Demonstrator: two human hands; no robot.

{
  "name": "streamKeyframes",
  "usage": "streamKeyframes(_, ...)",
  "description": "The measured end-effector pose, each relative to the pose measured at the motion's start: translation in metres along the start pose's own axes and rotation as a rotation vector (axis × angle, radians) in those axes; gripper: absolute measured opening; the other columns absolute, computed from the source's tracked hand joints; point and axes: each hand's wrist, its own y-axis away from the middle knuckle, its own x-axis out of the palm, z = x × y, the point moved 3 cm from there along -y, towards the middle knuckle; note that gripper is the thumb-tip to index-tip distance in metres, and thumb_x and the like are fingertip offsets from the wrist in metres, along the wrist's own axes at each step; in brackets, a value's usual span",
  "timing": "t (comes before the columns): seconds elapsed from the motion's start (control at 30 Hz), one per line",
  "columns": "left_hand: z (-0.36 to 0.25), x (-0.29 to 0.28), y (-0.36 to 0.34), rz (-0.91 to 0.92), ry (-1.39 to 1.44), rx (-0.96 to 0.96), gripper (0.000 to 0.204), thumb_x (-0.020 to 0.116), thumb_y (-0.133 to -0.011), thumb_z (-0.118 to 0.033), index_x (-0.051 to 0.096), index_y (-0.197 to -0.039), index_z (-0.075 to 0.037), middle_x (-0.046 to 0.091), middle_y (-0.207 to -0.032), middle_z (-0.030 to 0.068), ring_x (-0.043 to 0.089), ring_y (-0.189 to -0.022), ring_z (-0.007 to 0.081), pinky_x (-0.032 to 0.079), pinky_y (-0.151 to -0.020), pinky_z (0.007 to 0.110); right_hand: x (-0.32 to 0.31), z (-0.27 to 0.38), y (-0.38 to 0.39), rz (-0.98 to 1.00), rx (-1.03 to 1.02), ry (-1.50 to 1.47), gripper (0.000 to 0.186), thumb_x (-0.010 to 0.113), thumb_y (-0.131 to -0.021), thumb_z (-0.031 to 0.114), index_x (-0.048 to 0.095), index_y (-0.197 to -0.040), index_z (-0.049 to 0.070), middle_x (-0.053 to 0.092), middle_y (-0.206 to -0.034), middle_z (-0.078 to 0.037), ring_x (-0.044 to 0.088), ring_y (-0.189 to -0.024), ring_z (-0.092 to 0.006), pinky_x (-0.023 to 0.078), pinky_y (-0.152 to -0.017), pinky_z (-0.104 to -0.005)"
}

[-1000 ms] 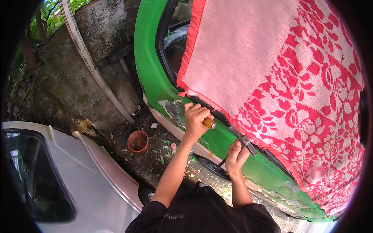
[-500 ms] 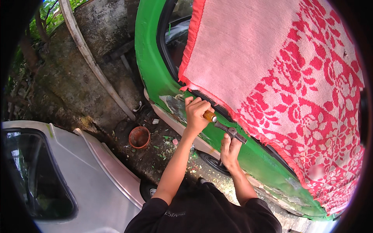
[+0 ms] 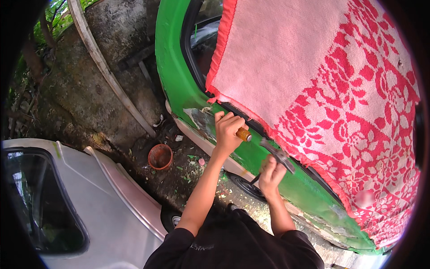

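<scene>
My left hand is closed round a tool with an amber-brown handle. The tool's working end is hidden behind my hand, up against the green car body. In my right hand is a hammer, its dark metal head a little to the right of the handle's butt and apart from it. Beside my left hand, a patch of chipped paint shows bare, pale and grey layers on the green panel.
A red and pink floral blanket drapes over the car's roof and windows. To the left stands a silver car. Between them, a terracotta pot sits among green and pale paint chips. A curved pale strip leans by the wall.
My right hand has drawn the hammer back to the right and down, away from the amber handle. My left hand stays nearly where it was.
</scene>
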Motion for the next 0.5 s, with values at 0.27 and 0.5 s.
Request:
streamKeyframes(0.27, 0.001, -0.003, 0.004, 0.023, -0.002, 0.01, 0.026, 0.073, -0.06, -0.005, 0.048, -0.06, -0.011, 0.052, -0.058, -0.001, 0.049, -0.062, 0.0208, 0.029, -0.075, 0.036, -0.02, -0.006, 0.006, -0.091, 0.191, -0.181, 0.042, 0.051, -0.105, 0.033, 0.047, -0.076, 0.003, 0.037, -0.057, 0.003, 0.035, -0.049, -0.0068, 0.027, -0.044, -0.0269)
streamKeyframes(0.5, -0.002, -0.006, 0.005, 0.036, 0.012, -0.004, 0.027, 0.073, -0.061, -0.004, 0.048, -0.061, -0.011, 0.052, -0.059, -0.0001, 0.049, -0.063, 0.0209, 0.03, -0.075, 0.037, 0.013, -0.016, 0.014, -0.042, -0.043, 0.044, 0.036, 0.048, -0.105, 0.037, 0.046, -0.092, 0.004, 0.041, -0.064, 0.003, 0.037, -0.051, -0.004, 0.028, -0.044, -0.0211)
